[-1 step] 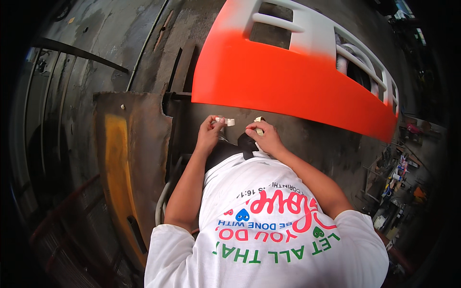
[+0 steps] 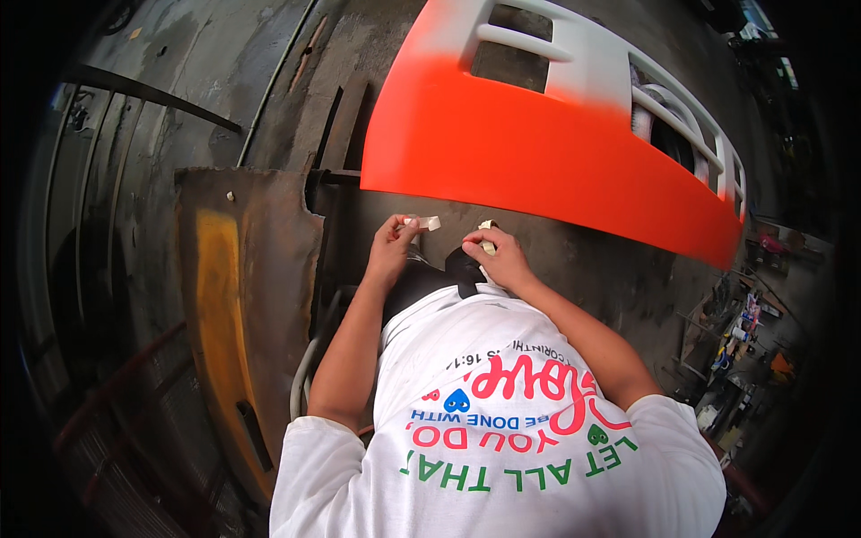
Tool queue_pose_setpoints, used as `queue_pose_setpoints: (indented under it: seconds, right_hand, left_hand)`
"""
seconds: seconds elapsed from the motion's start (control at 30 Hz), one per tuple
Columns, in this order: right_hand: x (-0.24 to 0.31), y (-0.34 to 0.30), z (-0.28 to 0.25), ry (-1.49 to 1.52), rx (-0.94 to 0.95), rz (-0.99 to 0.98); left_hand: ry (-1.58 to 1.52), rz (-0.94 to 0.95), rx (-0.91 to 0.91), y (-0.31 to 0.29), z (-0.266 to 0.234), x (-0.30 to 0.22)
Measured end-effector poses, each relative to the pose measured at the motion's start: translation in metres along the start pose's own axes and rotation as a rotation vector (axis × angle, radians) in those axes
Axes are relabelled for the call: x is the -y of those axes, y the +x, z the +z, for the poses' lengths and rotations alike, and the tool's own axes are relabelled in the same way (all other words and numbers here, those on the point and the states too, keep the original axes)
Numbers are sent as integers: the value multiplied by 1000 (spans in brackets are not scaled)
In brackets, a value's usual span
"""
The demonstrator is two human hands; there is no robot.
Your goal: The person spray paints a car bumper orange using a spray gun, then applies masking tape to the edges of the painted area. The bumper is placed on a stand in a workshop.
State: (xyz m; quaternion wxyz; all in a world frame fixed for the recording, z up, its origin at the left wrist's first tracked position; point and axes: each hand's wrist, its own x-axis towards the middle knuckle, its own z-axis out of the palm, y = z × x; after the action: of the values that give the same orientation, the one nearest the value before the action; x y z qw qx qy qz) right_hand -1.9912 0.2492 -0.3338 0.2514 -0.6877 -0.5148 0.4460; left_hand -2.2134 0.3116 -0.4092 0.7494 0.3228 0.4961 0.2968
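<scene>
Centrally, the left hand [image 2: 392, 249] pinches a short pale strip [image 2: 432, 223] between thumb and fingers; just beside it, the right hand [image 2: 500, 259] is curled closed round a cream band [image 2: 488, 229], partly hidden. Beyond them, an orange-and-white panel [image 2: 502, 130] with cut-out openings spans upper centre to right. Stained grey floor [image 2: 211, 67] fills the upper left, a rusty sheet [image 2: 280, 251] with a yellow patch stands left of centre, and mixed clutter [image 2: 737, 334] crowds the right edge.
</scene>
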Motion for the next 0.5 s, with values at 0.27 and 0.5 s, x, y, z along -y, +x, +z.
queue_pose_setpoints:
  seconds: [0.27,0.5]
  right_hand:
    - [13,7,7,20,41,30]
    - [12,11,13,78,88,54]
  left_hand:
    - [-146,-120,261,-14,16,-12]
    - [-99,-93,364,-3,6,-1]
